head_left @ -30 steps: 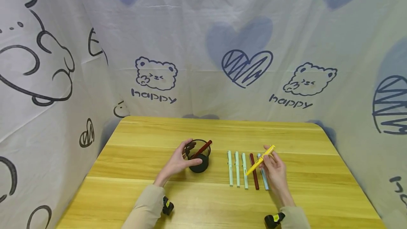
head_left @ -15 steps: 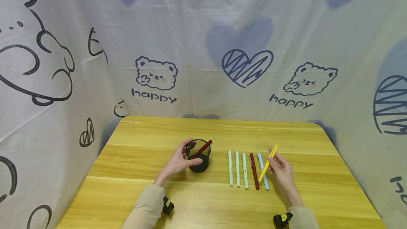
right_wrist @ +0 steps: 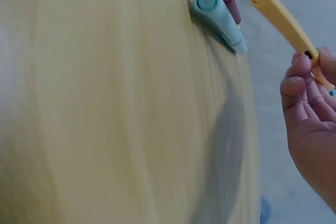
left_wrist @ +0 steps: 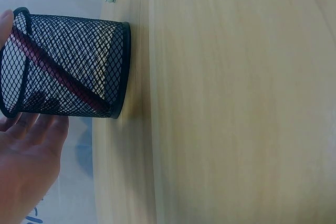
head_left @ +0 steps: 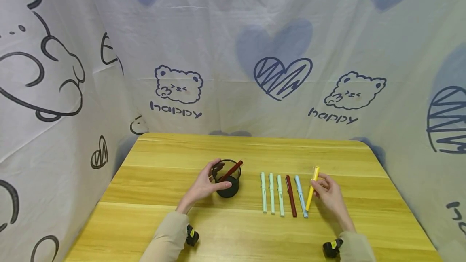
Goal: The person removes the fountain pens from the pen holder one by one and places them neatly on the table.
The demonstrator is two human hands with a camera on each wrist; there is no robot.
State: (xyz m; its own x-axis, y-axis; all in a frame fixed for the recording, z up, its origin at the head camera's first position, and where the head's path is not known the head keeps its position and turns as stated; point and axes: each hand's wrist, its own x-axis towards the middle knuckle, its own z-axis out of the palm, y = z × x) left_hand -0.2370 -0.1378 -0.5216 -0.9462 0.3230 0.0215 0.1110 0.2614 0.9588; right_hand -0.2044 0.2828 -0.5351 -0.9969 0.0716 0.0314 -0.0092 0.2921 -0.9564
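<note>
My left hand (head_left: 202,187) holds a black mesh pen holder (left_wrist: 79,66) by its side, thumb on the near side and fingers behind. A dark red pen (head_left: 233,169) leans inside it, its end above the rim. My right hand (head_left: 330,197) pinches a yellow pen (head_left: 312,191) between thumb and fingers. In the right wrist view this yellow pen (right_wrist: 286,22) is held above the table, tilted. Just left of it lies a light blue pen (head_left: 301,197), beside another dark red pen (head_left: 291,196).
Three pale green pens (head_left: 271,193) lie side by side between the holder and the dark red pen, forming a row on the wooden table (head_left: 240,237). Behind the table hangs a printed white cloth (head_left: 225,104), which also covers both sides.
My right hand has moved right with the yellow pen and turned it more upright, from over the dark red and blue pens to the row's right end. The left hand stays still.
</note>
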